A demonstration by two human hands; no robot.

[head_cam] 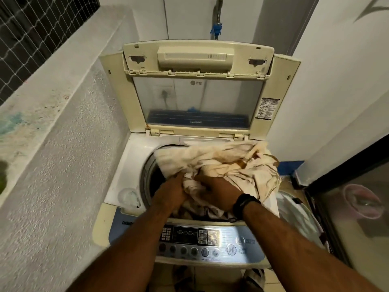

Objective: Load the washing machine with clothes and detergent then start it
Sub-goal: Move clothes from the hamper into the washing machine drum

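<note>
Stuffing the cloth (219, 163) into the washer (134, 161)

Both my hands — left hand (171, 191), right hand (217, 190) — clutch its near edge; the bulk stretches toward two o'clock, over the rim.

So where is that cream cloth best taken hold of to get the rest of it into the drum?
Probably the far bunched part of the cream cloth, which drapes over the right rim of the washing machine outside the drum. Come from above and the right, then sweep it left. Both the left hand and the right hand grip only its near edge.
</note>
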